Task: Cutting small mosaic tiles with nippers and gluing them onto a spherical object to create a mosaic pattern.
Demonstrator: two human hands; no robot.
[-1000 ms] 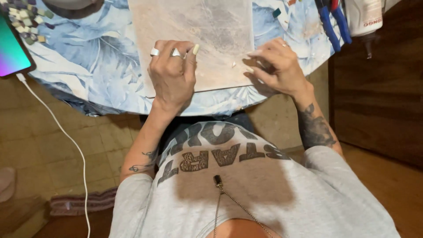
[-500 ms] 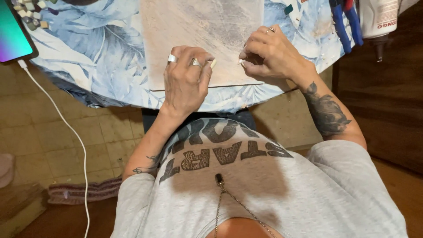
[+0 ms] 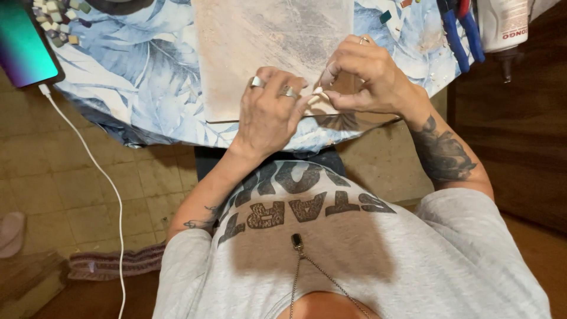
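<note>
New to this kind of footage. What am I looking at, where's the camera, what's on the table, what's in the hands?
There is no machine here: a person works with two bare hands. The single camera sits on their head and looks straight down, so you see their grey shirt at the bottom and the table above it.

The table has a blue leaf-patterned cloth. On it lies a pale flat board. A lit phone with a white cable sits at upper left, beside small mosaic-like tiles. At upper right are blue-handled pliers and a white bottle.

The left hand and the right hand meet at the board's near edge, pinching a small pale piece between their fingers; what it is cannot be told.
</note>
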